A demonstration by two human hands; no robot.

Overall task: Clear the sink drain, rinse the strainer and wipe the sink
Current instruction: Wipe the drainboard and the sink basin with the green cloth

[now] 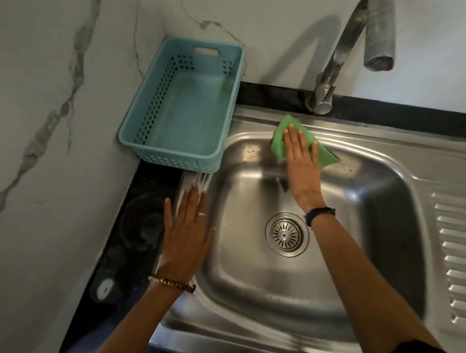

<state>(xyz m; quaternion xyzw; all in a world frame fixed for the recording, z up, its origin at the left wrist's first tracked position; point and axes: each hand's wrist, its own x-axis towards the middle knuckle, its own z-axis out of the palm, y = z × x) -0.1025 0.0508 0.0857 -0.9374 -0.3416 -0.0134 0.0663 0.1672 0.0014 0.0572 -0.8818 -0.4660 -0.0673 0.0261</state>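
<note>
A stainless steel sink (248,282) fills the middle of the view. Its round metal strainer (287,234) sits in the drain at the basin's centre. My right hand (302,163) lies flat with straight fingers on a green cloth (283,141), pressing it against the sink's far rim and back wall just below the tap. My left hand (187,233) rests flat, fingers straight, on the sink's left rim. It holds nothing.
A curved metal tap (338,55) rises behind the sink, its spout overhead at the upper right. A light blue plastic basket (137,133) stands in the back left corner on the black counter (137,225). Draining ridges (457,258) run along the right. Marble-patterned walls close the left and back.
</note>
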